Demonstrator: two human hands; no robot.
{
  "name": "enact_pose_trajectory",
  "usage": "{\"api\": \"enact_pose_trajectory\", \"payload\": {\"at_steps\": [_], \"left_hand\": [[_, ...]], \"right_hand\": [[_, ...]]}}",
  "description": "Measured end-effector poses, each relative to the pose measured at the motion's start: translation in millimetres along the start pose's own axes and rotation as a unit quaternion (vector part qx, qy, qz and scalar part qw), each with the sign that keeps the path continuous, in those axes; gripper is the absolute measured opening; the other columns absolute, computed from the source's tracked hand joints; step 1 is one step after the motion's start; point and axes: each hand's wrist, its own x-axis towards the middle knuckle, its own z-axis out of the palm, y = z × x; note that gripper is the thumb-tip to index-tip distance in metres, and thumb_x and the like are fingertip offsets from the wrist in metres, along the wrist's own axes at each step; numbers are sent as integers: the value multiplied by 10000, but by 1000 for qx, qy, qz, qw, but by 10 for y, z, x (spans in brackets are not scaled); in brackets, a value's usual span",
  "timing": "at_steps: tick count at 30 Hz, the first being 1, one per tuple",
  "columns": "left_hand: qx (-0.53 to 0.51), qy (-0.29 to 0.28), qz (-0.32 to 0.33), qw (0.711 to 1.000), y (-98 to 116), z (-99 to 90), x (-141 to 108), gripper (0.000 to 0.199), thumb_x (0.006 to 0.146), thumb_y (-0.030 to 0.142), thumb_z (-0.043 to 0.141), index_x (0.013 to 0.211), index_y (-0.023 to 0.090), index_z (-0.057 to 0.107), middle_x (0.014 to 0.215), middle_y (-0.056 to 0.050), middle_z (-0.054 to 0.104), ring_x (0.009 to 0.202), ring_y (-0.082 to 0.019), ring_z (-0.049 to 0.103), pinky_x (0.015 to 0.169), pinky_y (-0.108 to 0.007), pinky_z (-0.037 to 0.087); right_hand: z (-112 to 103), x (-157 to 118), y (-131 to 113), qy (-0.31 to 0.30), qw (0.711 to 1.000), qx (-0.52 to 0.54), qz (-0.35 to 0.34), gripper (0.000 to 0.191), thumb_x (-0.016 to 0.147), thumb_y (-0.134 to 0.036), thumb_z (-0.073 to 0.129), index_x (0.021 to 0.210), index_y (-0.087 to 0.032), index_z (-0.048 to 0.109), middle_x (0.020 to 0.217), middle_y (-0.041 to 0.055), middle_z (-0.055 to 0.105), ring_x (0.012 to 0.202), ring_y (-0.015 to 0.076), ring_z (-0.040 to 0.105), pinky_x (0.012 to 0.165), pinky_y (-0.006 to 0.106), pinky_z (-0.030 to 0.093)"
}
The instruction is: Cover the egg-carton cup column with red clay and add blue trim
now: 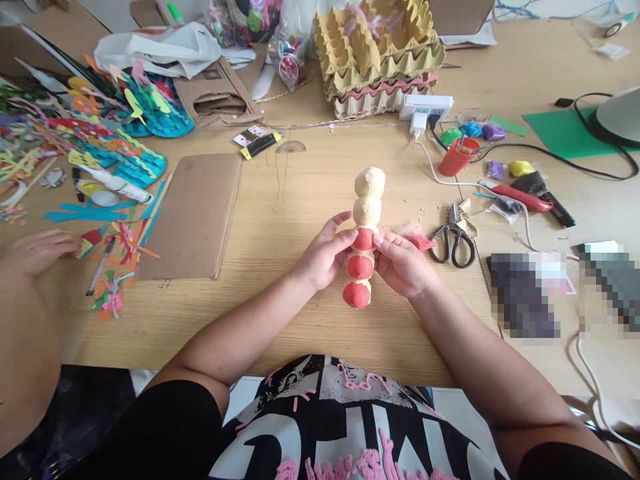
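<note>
An egg carton strip point(369, 212), a row of several rounded cups, is held lengthwise above the table between my two hands. Its three nearer cups carry a red covering, while the two far ones are bare cream-yellow. My left hand point(325, 257) grips the strip's left edge, thumb on top near the middle red cup. On the opposite edge, my right hand point(403, 260) pinches it, with thumb and fingertips at that same cup. Fingers beneath the strip are partly hidden. Just beyond my right hand lies a red lump in clear wrapping point(419, 240), beside black-handled scissors point(454, 240).
Egg trays point(380, 83) are stacked at the back near a power strip point(427, 105). A red cup point(457, 159) stands at right. Flat cardboard point(187, 217) and paper scraps point(115, 247) lie at left, where another person's hand point(45, 250) rests.
</note>
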Motion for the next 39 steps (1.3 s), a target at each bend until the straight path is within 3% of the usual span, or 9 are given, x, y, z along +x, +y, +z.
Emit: {"api": "enact_pose_trajectory", "payload": {"at_steps": [11, 17, 21, 29, 34, 39], "left_hand": [[8, 14, 14, 1000, -8, 19, 9, 861, 743, 497, 1111, 1390, 277, 586, 970, 38, 837, 859, -174, 776, 821, -344, 525], [48, 11, 35, 998, -3, 67, -21, 851, 772, 452, 1100, 1408, 270, 564, 926, 50, 826, 917, -185, 805, 943, -375, 548], [52, 10, 36, 998, -5, 73, -25, 864, 774, 466, 1099, 1420, 270, 561, 917, 44, 830, 907, -197, 811, 942, -386, 553], [49, 25, 35, 998, -35, 44, -1, 856, 769, 479, 1099, 1421, 268, 587, 943, 26, 850, 906, -202, 810, 960, -394, 554], [49, 28, 19, 998, -41, 35, -1, 871, 779, 524, 1084, 1458, 276, 597, 965, 24, 841, 923, -199, 792, 888, -367, 555], [21, 16, 8, 1000, -42, 29, 1, 774, 812, 566, 1055, 1405, 269, 655, 1056, 1, 833, 886, -180, 765, 806, -346, 546]], "right_hand": [[56, -29, -40, -8, 1000, 8, 8, 444, 824, -629, 1036, 1005, -269, 848, 953, 33, 808, 857, 206, 708, 776, 334, 608], [81, -18, -54, 5, 999, -30, 11, 491, 771, -627, 1077, 906, -251, 792, 840, 4, 742, 735, 162, 620, 690, 308, 553], [106, -15, -45, 33, 998, -50, 2, 542, 723, -665, 1086, 876, -246, 779, 810, 0, 720, 729, 157, 608, 668, 302, 513], [126, -18, -25, 30, 998, -58, 1, 566, 723, -671, 1082, 922, -238, 776, 854, 18, 756, 750, 169, 623, 676, 313, 530], [63, -10, 8, 60, 997, -36, 15, 557, 727, -733, 1061, 915, -275, 805, 863, 21, 755, 775, 189, 636, 691, 322, 574], [79, -33, -34, 24, 999, -20, 20, 556, 794, -766, 1010, 970, -277, 811, 903, 36, 799, 859, 221, 729, 765, 346, 627]]}}
